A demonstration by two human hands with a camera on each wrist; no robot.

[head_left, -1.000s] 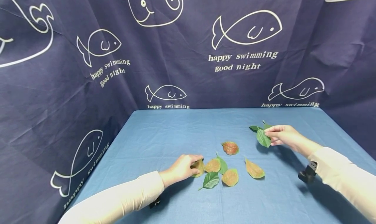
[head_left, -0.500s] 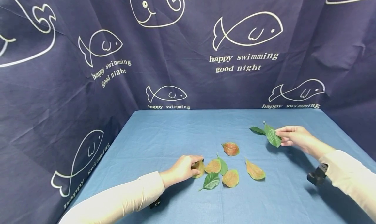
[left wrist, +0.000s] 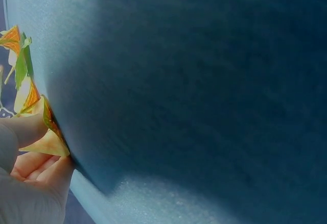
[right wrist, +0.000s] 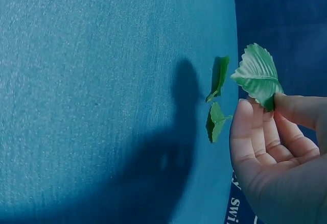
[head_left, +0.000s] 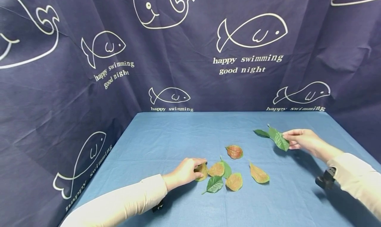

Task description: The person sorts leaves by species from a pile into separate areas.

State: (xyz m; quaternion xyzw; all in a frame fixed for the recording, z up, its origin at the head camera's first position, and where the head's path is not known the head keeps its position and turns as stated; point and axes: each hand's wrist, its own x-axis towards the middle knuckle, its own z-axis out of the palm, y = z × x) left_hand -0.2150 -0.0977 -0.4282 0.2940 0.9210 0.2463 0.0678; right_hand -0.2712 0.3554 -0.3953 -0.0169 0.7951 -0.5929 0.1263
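Between thumb and fingers, my right hand (head_left: pixel 305 141) pinches a green leaf (right wrist: pixel 255 71) above the table's right side. Two more green leaves lie just left of it in the head view: a dark one (head_left: pixel 261 133) and another (head_left: pixel 272 131) that the held leaf partly overlaps. My left hand (head_left: pixel 184 171) grips a yellow-orange leaf (left wrist: pixel 48 143) low at the table, its edge partly hidden by the fingers. Right beside that hand are an orange-yellow leaf (head_left: pixel 216 169) and a serrated green leaf (head_left: pixel 214 184).
Farther right in the group lie a smooth green leaf (head_left: pixel 227 170), a rounded orange leaf (head_left: pixel 234 182) and a pointed orange-yellow leaf (head_left: pixel 259 174). A red-brown leaf (head_left: pixel 234 152) lies behind them. A dark blue curtain (head_left: pixel 178 68) borders the blue-covered table (head_left: pixel 178 134).
My right hand has moved to the right with its green leaf, so more of the leaf behind it shows. My left hand has stayed on the yellow-orange leaf.
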